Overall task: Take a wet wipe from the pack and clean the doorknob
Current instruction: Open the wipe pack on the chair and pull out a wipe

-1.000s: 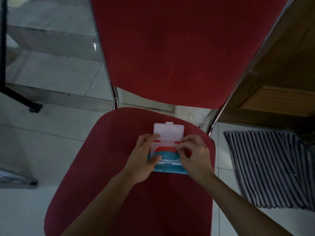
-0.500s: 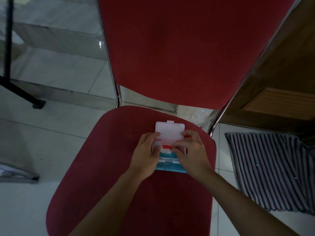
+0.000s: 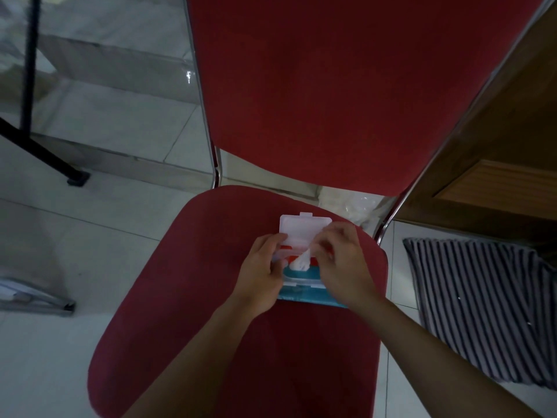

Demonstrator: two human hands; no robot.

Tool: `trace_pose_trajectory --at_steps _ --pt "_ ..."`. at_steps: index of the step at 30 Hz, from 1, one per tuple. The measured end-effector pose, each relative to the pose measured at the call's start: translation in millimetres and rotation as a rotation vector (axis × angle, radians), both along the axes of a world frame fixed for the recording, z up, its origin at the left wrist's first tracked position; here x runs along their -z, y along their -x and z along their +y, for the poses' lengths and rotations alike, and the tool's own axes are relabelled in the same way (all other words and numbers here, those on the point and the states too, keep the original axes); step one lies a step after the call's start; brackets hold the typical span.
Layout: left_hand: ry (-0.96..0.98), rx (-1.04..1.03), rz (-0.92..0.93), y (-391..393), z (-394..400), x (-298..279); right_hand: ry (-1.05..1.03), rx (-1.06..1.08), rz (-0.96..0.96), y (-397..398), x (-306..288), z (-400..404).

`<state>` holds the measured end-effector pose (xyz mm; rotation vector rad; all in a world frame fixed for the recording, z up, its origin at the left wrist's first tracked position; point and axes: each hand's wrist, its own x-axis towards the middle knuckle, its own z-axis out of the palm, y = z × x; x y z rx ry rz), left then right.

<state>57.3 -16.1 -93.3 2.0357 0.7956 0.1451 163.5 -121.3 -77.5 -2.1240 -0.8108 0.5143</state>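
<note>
The right hand (image 3: 343, 267) pinches a white wet wipe (image 3: 302, 262) between fingertips, its tip rising from the pack (image 3: 304, 285) (lid (image 3: 304, 230) flipped open toward 12 o'clock). The left hand (image 3: 262, 279) grips the pack's 9 o'clock edge on the red chair seat (image 3: 180, 297).

Both bare forearms rise from the bottom edge, the left from about 7 o'clock and the right from about 5 o'clock, converging just below centre; the left hand (image 3: 261, 274) lies palm-down, fingers curled and pressing flat. The right hand (image 3: 342, 263) sits just beside it at 3 o'clock; its fingertips (image 3: 320, 248) are pinched together.
</note>
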Motion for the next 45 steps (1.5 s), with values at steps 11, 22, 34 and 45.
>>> trace_pose_trajectory --at_steps 11,22,34,45 --pt "0.019 -0.015 0.023 -1.6 -2.0 -0.8 -0.200 0.342 0.504 -15.0 -2.9 -8.8" --pt "-0.046 -0.020 0.062 -2.8 -6.8 -0.7 -0.209 0.471 0.454 -35.7 -11.0 -22.7" --pt "0.373 -0.146 -0.047 -1.2 -2.9 -16.0 0.216 0.053 0.325 -28.7 -11.5 -14.9" --pt "0.242 -0.113 0.033 -6.2 -11.5 -16.4 0.172 0.049 0.366 -19.3 1.7 -26.0"
